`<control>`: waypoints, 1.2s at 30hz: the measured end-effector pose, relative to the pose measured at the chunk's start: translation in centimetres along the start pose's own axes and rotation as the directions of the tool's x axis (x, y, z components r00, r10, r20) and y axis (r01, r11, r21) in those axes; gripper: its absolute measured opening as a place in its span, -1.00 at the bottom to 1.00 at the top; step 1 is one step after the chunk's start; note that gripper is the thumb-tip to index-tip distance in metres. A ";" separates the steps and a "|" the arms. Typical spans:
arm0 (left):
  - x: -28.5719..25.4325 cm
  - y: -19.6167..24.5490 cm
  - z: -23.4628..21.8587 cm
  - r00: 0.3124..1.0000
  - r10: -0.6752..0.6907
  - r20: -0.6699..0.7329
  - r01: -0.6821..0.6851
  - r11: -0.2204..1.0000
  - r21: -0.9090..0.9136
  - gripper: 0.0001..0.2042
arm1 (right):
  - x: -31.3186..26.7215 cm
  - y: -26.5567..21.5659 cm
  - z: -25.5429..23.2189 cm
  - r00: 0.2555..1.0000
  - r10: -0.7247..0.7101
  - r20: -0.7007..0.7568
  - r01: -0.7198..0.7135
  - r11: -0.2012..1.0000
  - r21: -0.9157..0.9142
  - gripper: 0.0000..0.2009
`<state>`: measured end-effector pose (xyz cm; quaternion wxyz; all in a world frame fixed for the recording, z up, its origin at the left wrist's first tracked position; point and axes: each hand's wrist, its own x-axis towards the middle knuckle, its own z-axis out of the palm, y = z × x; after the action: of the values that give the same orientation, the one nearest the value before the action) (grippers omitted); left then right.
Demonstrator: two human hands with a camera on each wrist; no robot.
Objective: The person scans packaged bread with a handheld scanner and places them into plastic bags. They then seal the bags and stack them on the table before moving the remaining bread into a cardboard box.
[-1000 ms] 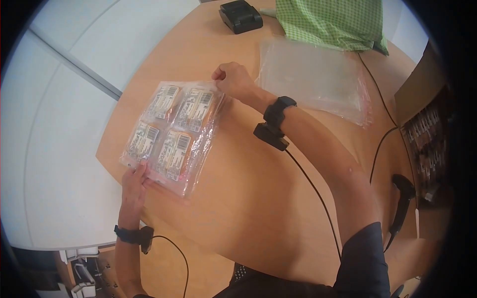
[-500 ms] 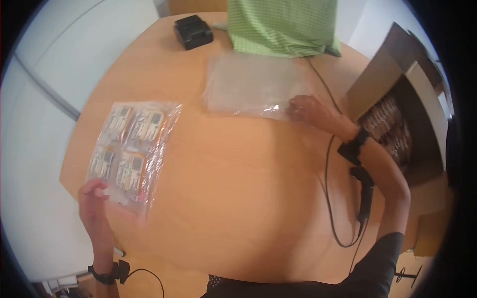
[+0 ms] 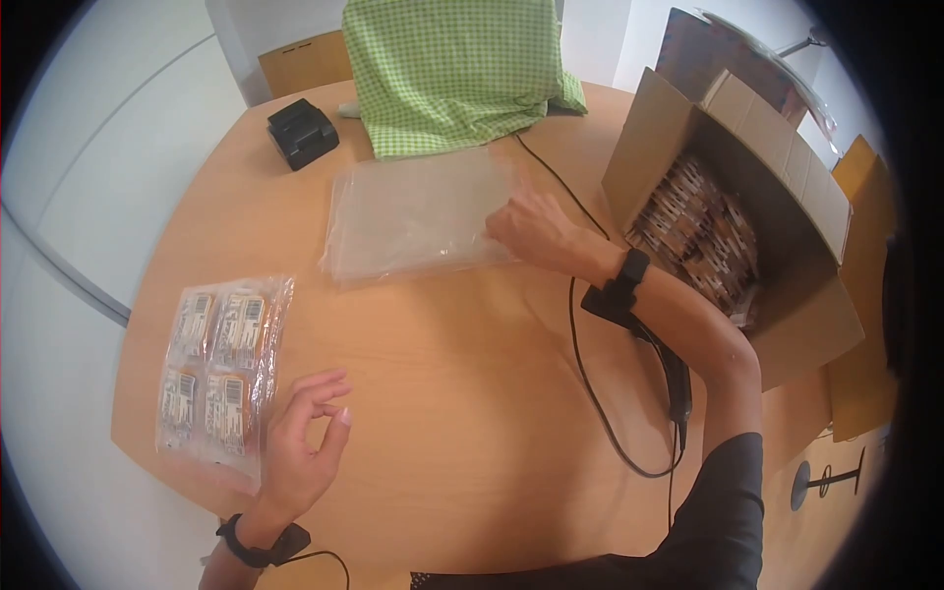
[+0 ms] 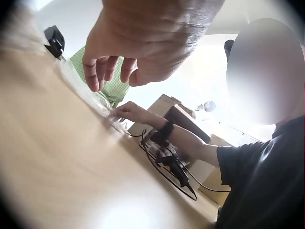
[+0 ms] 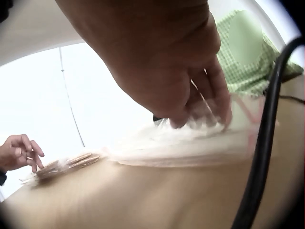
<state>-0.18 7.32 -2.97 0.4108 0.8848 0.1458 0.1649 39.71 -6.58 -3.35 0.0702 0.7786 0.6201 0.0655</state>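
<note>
A stack of clear plastic bags (image 3: 413, 216) lies flat in the middle of the table's far part. At its right end the right hand (image 3: 551, 236) pinches the plastic; in the right wrist view the thumb and fingers of that hand (image 5: 162, 62) close on the crinkled top film (image 5: 205, 119). A clear bag holding several labelled packets (image 3: 226, 379) lies at the table's left. Just right of this bag the left hand (image 3: 300, 457) hovers, fingers loosely bent and holding nothing, also above the table in the left wrist view (image 4: 138, 47).
At the right an open cardboard box (image 3: 787, 177) holds many small packets (image 3: 698, 226). A black handheld scanner (image 3: 677, 379) with its cable lies beside it. Farther back are a black device (image 3: 302, 134) and a green checked cloth (image 3: 452, 74).
The right hand has left the filled bag and reached the clear stack, gripping its edge. The left hand has let go of the filled bag and moved right. The head view has shifted right.
</note>
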 end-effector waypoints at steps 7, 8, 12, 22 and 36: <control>4.9 2.1 -0.9 0.935 -0.065 -0.348 -0.041 0.956 -0.290 -0.66 | -3.2 -5.4 -4.3 0.847 -0.191 -0.496 0.073 0.966 -0.248 -0.73; 6.0 2.7 -1.1 0.938 -0.061 -0.341 -0.044 0.956 -0.291 -0.66 | -4.2 -7.9 -4.1 0.855 -0.218 -0.470 0.092 0.957 -0.276 -0.70; 9.3 3.7 0.9 0.999 -0.002 -0.047 -0.006 0.986 -0.169 -0.52 | -9.1 -19.2 -3.5 0.877 -0.182 -0.445 0.172 0.983 -0.064 -0.51; 6.7 0.7 9.4 0.586 0.307 0.750 -0.727 0.608 0.319 -0.33 | -20.3 -9.1 -10.4 0.825 0.052 -0.563 -0.028 0.998 0.052 -0.88; 5.7 3.1 10.3 0.625 0.453 0.636 -0.650 0.753 0.101 -0.68 | -29.1 13.6 -2.2 0.579 0.720 -0.382 -0.705 0.678 0.208 -0.48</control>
<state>9.58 0.69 -5.87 0.2128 0.9463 -0.2430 -0.0165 45.86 -37.92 1.01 -0.1147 0.9270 0.2554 0.2494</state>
